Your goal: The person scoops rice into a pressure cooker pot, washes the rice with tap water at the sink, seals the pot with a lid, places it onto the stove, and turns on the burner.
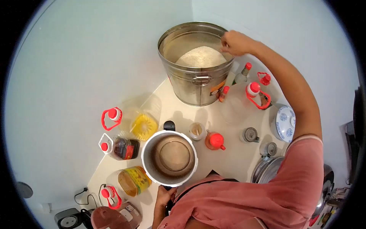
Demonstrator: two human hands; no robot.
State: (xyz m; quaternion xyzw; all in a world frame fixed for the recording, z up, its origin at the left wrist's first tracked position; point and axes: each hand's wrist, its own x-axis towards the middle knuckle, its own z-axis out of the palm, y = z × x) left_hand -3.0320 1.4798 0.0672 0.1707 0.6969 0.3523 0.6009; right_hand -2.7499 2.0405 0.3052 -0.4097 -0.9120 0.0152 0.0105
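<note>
My left hand (164,196) is wrapped around the near handle of a pressure cooker pot (144,159), which has no lid on. Its inside shows a bare, brownish bottom, and a second black handle points away from me. A tall metal bucket (187,82) stands at the back, with a heap of white rice (202,57) inside. Over the bucket's right rim is my right hand (237,42), its fingers curled and pointing down. Whatever those fingers hold, if anything, is hidden.
Oil jugs (135,181) and a dark sauce jug (126,148) line the left. A toothpick jar (196,131) and a red-topped pot (215,141) stand right of the cooker. Farther right are a clear jug (240,103), bottles (242,76) and a blue-white bowl (283,124).
</note>
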